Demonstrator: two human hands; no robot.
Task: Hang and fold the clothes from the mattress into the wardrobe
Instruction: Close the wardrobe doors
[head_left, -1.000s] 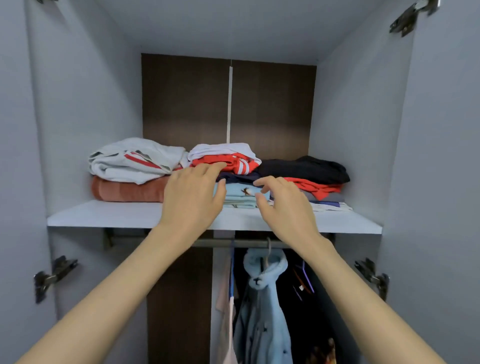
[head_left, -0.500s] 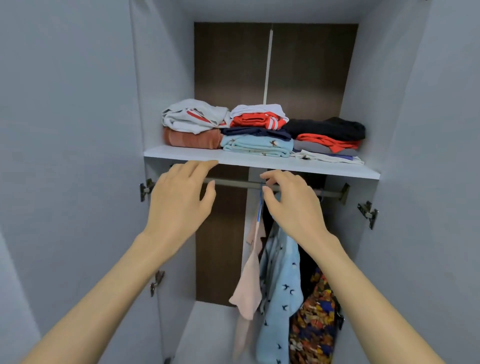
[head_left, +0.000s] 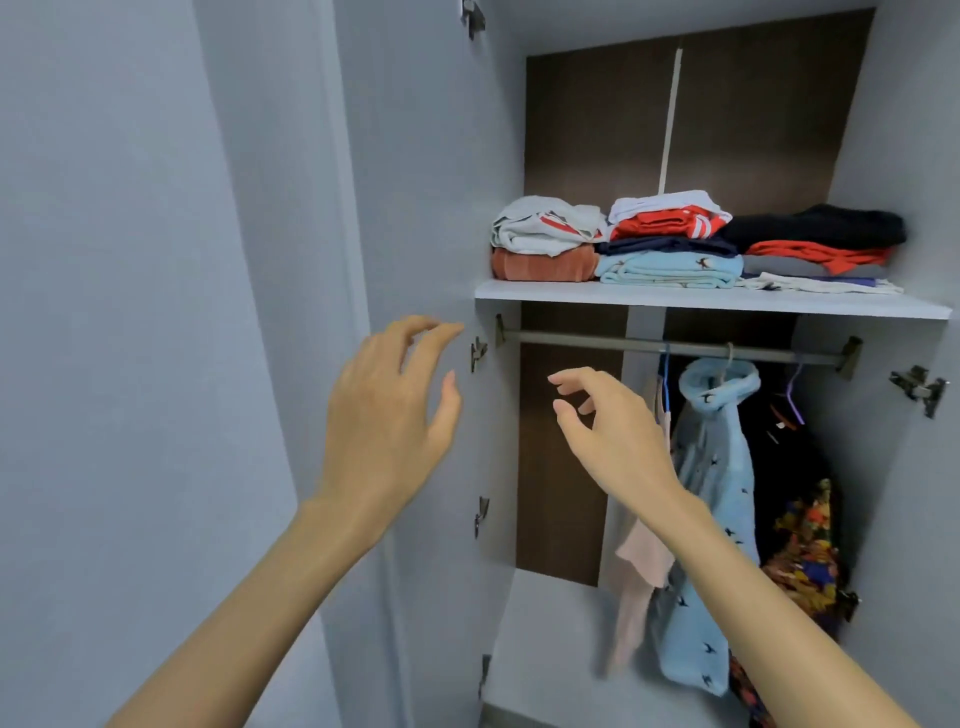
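Both hands are raised in front of the open wardrobe (head_left: 431, 182), and both are released and hold nothing. The left hand (head_left: 387, 415) hovers before the wardrobe's left side wall, fingers loosely bent, their tips near a metal hinge (head_left: 478, 353). The right hand (head_left: 613, 436) is below the shelf (head_left: 675, 301), just left of the hanging clothes, with its fingers lightly curled and its thumb apart from them.

The folded clothes lie on the shelf in 3 stacks side by side. On the left, a white top with a red stripe (head_left: 545, 228) rests on a rust-coloured piece (head_left: 543, 265). In the middle, a red garment with white stripes (head_left: 665, 223) lies above a navy one (head_left: 670, 245) and a light blue one (head_left: 670, 270). On the right, a black garment (head_left: 815, 228) tops a red one (head_left: 821, 254) and paler layers.

Under the shelf runs a rail (head_left: 597, 340). From it hang a light blue top with small dark birds (head_left: 711, 493), a pale pink garment (head_left: 639, 571) to its left, and a bright patterned garment (head_left: 805, 551) to its right.
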